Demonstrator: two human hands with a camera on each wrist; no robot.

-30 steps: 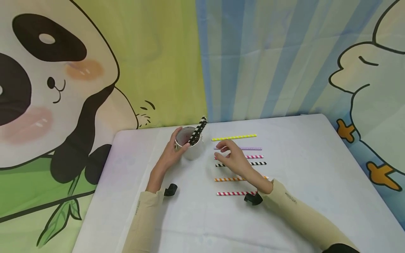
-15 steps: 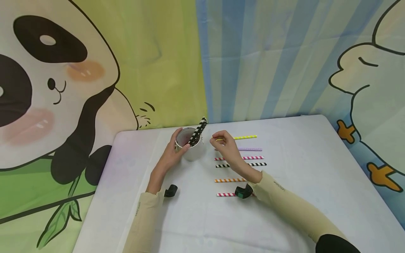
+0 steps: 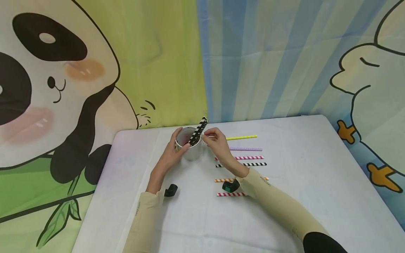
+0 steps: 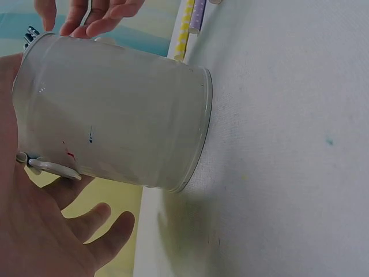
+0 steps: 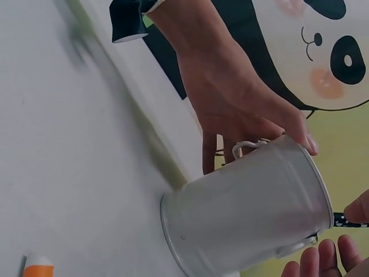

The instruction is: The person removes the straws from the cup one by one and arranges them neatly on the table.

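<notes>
A white bucket (image 3: 193, 154) with small side handles stands on the table, and black-and-white patterned straws (image 3: 198, 130) lean out over its right rim. My left hand (image 3: 169, 154) holds the bucket at its rim from the left, thumb in front; the wrist views show its other fingers behind, by a side handle (image 4: 56, 168). Close to the opposite side of the rim is my right hand (image 3: 219, 147), its fingers bent. In the right wrist view its fingers (image 5: 327, 254) and thumb are apart, nothing seen held; contact with the bucket is unclear.
Right of the bucket lie several straws in rows: yellow (image 3: 242, 137), purple (image 3: 246, 149), pink (image 3: 254, 157), black-striped (image 3: 257, 164), orange (image 3: 223, 180) and red (image 3: 224, 194). My right forearm crosses above some of them. A printed curtain (image 3: 177, 70) hangs behind the table (image 3: 303, 151).
My right hand has moved left and away from me, from above the straws to the bucket's right side. My left hand and the bucket have stayed put.
</notes>
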